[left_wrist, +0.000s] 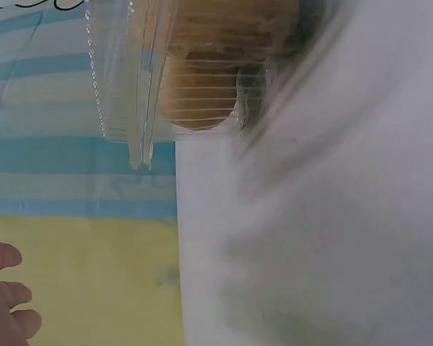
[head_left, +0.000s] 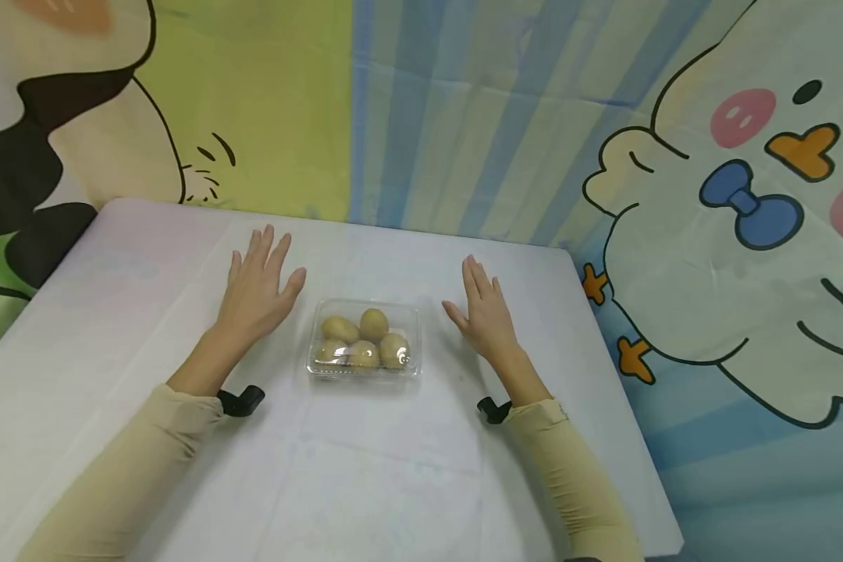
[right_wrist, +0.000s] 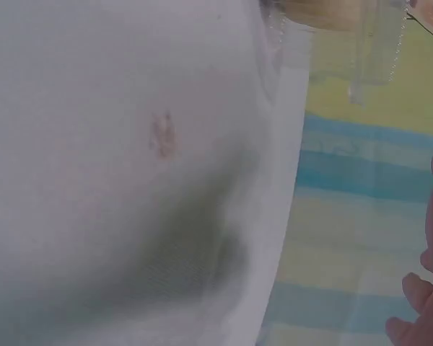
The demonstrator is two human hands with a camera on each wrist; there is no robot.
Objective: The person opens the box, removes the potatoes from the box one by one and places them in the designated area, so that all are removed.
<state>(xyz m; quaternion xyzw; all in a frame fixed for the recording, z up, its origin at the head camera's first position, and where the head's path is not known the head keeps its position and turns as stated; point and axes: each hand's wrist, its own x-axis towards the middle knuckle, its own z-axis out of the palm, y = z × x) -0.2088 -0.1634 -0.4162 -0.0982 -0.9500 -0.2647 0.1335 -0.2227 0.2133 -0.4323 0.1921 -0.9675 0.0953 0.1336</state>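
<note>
A clear plastic clamshell box [head_left: 361, 375] stands on the white table [head_left: 393, 476], its lid down. Inside lie several rounded yellowish-brown pieces [head_left: 395, 351], their exact kind unclear. Left of the box is my left hand [head_left: 258, 285], fingers straight and spread, apart from it. To its right my right hand [head_left: 490, 316] is held with straight fingers and the thumb out, also touching nothing. The left wrist view shows the box [left_wrist: 119, 94] close up at the top, with left fingertips [left_wrist: 13, 295] at the lower left. Part of the right hand [right_wrist: 429, 288] shows at the right wrist view's edge.
Behind the table hangs a printed cloth [head_left: 253, 117] with cartoon animals, a yellow-green panel and blue stripes. The table's far edge runs just beyond the hands. Each wrist wears a black camera mount, the left one [head_left: 242, 401] and the right one [head_left: 494, 410].
</note>
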